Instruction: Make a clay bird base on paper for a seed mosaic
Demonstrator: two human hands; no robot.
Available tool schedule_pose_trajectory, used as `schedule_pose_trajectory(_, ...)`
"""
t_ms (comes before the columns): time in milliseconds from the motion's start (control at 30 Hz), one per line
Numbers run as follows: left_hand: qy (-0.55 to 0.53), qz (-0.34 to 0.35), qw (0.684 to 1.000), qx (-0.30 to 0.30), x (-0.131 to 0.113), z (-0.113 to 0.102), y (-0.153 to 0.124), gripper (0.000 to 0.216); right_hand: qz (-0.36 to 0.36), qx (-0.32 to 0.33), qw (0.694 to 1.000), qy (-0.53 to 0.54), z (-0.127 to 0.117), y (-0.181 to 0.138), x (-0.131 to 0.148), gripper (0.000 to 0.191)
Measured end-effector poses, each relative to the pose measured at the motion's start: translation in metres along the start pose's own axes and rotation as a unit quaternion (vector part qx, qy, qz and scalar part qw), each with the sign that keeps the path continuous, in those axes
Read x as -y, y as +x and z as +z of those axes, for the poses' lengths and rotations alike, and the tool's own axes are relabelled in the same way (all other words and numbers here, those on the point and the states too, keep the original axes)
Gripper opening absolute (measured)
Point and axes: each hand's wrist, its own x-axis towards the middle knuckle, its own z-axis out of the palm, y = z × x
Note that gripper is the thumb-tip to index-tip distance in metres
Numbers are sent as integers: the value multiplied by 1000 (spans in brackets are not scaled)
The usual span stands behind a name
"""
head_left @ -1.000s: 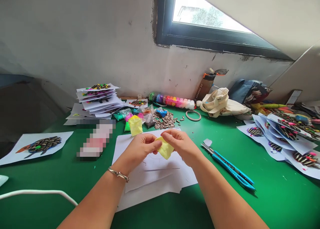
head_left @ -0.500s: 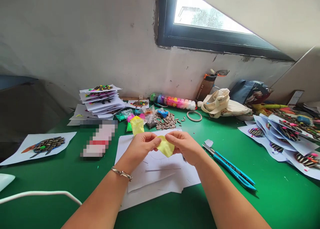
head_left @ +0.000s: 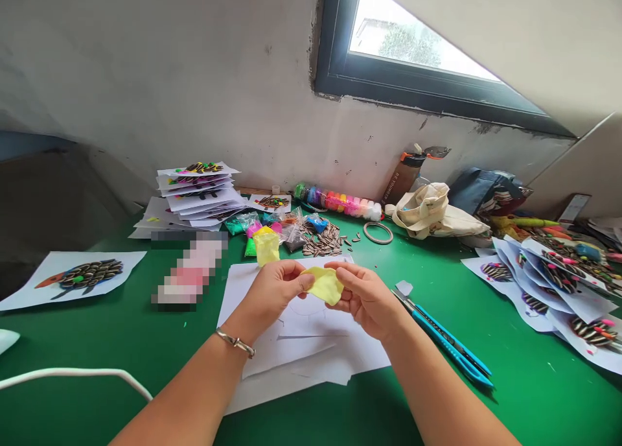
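Observation:
A flattened piece of pale yellow modelling clay point(head_left: 324, 285) is stretched between my two hands, above white paper sheets point(head_left: 291, 362) with faint drawn lines. My left hand point(head_left: 278, 289) pinches its left end between thumb and fingers; a bracelet circles that wrist. My right hand point(head_left: 365, 297) grips the right end, thumb on top and fingers curled underneath. Just behind my left hand is an opened yellow clay packet point(head_left: 267, 246). Several small bags of coloured clay point(head_left: 250, 232) lie beyond it, next to a heap of striped sunflower seeds point(head_left: 324, 240).
A blue utility knife point(head_left: 449, 342) lies right of the paper. Stacked seed pictures point(head_left: 201, 196) stand at the back left, more pictures point(head_left: 549, 277) at the right, one bird picture point(head_left: 87, 277) at left. A tape roll point(head_left: 378, 233), bottle point(head_left: 404, 176) and cloth bag point(head_left: 427, 206) sit behind.
The clay has been turned and pulled wider between my hands. My right hand has shifted slightly right and its fingers have opened a little. The view has tilted slightly.

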Motion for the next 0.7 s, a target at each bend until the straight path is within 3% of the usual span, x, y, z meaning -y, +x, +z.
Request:
schedule_pose_trajectory(100,6,5,1000,-4,-2,2,-1,27,20,7,1000,15,-5,-2,-8,39)
schedule_pose_trajectory(267,38,-6,999,2,-4,4,-2,29,-55,-9,998,-42,-8,2,-11,28)
schedule_pose_trajectory(500,-12,-15,995,102,1,3,2,46,-77,-12,990,-114,-15,-1,-4,27)
schedule_pose_trajectory(700,-56,-60,994,72,0,7,-1,51,-58,21,990,-126,-12,-6,-1,26)
